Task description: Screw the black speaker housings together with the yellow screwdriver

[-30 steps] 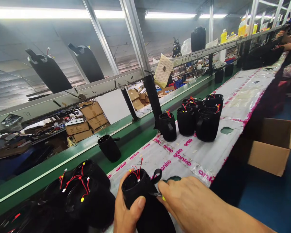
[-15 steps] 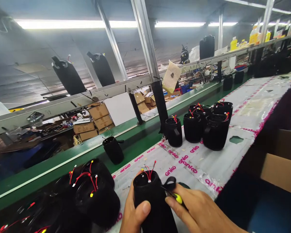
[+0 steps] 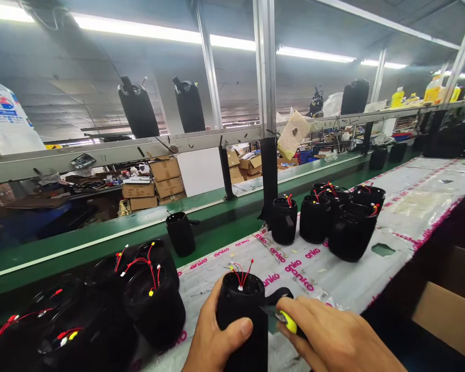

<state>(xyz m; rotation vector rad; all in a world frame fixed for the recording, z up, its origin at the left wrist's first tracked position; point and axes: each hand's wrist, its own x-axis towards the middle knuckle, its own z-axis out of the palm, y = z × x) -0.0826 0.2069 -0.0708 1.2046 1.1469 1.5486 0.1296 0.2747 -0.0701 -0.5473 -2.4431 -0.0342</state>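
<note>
A black fabric-covered speaker body (image 3: 242, 330) stands upright at the lower middle, held round its side by my left hand (image 3: 220, 330), thumb across the front. Red wires with small connectors (image 3: 242, 276) rise from its open top. From its right side a black strap (image 3: 279, 295) sticks out. My right hand (image 3: 329, 330) is closed around a yellow-and-black-handled tool (image 3: 289, 321). The tool's short metal tip points at the speaker body, a small gap away. Exactly what kind of tool it is, I cannot make out.
Several similar speaker bodies (image 3: 153, 305) crowd the left, with another group (image 3: 352, 232) farther right. One (image 3: 181, 235) stands on the green conveyor belt (image 3: 213, 240). White sheeting with pink print (image 3: 333, 284) covers the bench. An open carton (image 3: 447, 315) sits below right.
The view has levelled and shifted left. My right hand and the tool have drawn slightly away from the speaker body's side and strap. My left hand keeps its hold.
</note>
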